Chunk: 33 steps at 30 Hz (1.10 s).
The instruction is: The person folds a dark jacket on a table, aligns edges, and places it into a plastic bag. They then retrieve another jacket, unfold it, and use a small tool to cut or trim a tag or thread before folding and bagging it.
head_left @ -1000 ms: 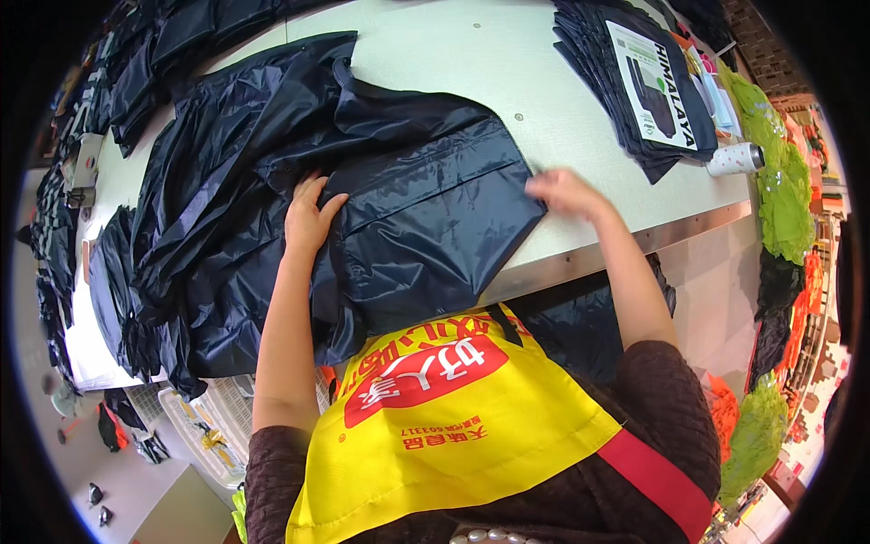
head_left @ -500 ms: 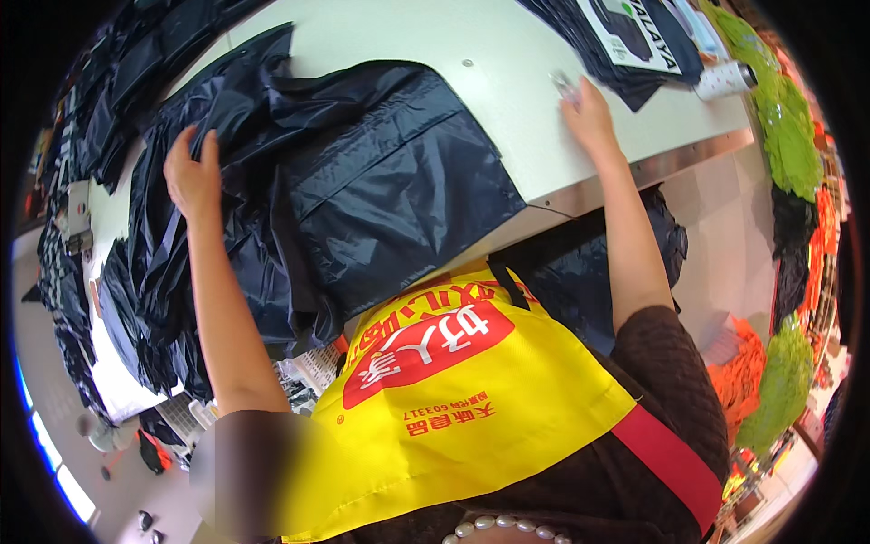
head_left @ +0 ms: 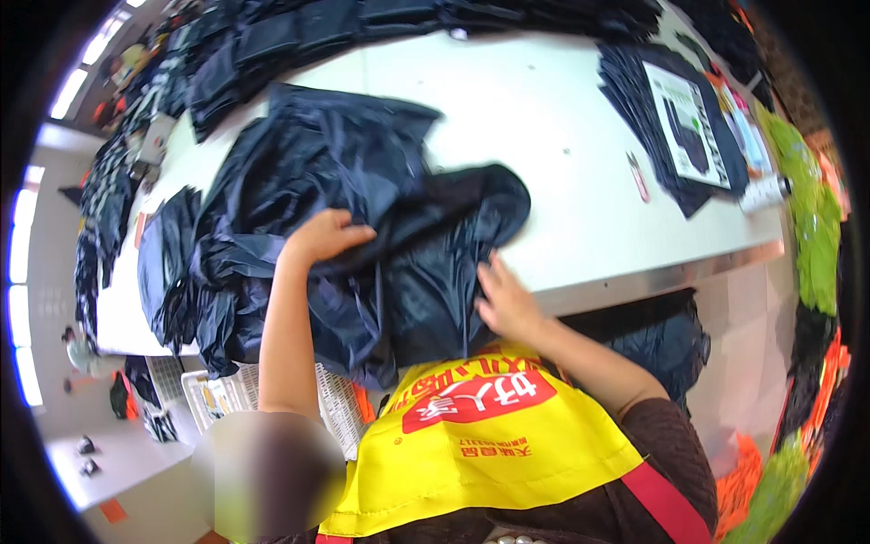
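A shiny dark navy garment [head_left: 317, 163] lies rumpled across the near left of the white table, part of it hanging over the front edge. My left hand [head_left: 324, 238] is closed on a fold in its middle. At the garment's right side, my right hand [head_left: 507, 301] touches the fabric with its fingers apart, slightly blurred. Thread snips [head_left: 639, 178] with a pinkish handle rest on the tabletop to the right, away from both hands.
The white table [head_left: 507, 109] carries a row of folded dark garments [head_left: 308, 32] along its back. A stack of dark pieces [head_left: 634, 118] with a printed white sheet [head_left: 687, 122] lies at right, near a white roll [head_left: 766, 193]. A white basket [head_left: 340, 408] stands below the front edge.
My right hand has let go of the snips on the table and come left to the garment. My left hand has moved right, and the garment's flat panel is now bunched. The view has shifted.
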Available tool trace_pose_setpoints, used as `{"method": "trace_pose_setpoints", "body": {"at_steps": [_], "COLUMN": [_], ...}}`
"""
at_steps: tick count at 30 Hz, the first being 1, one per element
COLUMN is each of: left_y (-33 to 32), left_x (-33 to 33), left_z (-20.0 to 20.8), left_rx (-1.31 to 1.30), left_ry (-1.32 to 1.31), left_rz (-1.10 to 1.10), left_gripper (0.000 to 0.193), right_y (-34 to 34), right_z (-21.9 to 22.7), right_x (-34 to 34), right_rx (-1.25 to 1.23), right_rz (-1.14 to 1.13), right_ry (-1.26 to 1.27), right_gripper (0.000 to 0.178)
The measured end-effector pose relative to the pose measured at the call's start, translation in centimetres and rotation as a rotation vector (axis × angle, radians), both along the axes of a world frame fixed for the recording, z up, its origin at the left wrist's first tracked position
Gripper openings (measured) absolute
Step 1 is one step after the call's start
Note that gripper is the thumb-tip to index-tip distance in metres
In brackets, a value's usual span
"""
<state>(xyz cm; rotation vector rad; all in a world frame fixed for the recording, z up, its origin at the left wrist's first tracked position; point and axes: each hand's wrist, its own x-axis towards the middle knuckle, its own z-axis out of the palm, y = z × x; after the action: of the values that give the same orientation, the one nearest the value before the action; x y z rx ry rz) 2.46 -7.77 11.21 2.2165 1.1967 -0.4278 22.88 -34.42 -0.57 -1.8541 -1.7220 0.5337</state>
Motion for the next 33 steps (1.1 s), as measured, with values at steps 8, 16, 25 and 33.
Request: {"method": "trace_pose_setpoints", "body": {"at_steps": [8,16,25,33], "left_y": [-8.4,-24.8,-29.8,-31.0], "left_x": [-0.1,-15.9,-34.1,-46.9], "left_z": [-2.1,1.0,17.8,11.8], "left_rx": [0.388,0.209,-0.067,0.397], "left_ry": [-0.207,-0.455,-0.655,-0.661], "left_rz": [-0.109,-0.306,-0.192,0.789], "left_gripper": [0.082,0.040,0.036,0.028], "right_y": [-0.1,7.0,16.2,9.1], "right_z": [2.3,18.6,3.5,16.5], "right_x": [-16.0,-20.2,-26.6,-19.1], "right_rx": [-0.403,-0.331,-0.008,-1.234], "right_rz": [1.248,1.373,1.456,1.390], "right_ry": [0.593,0.340,-0.541,0.240], "right_gripper": [0.031,0.018,0.061,0.057]}}
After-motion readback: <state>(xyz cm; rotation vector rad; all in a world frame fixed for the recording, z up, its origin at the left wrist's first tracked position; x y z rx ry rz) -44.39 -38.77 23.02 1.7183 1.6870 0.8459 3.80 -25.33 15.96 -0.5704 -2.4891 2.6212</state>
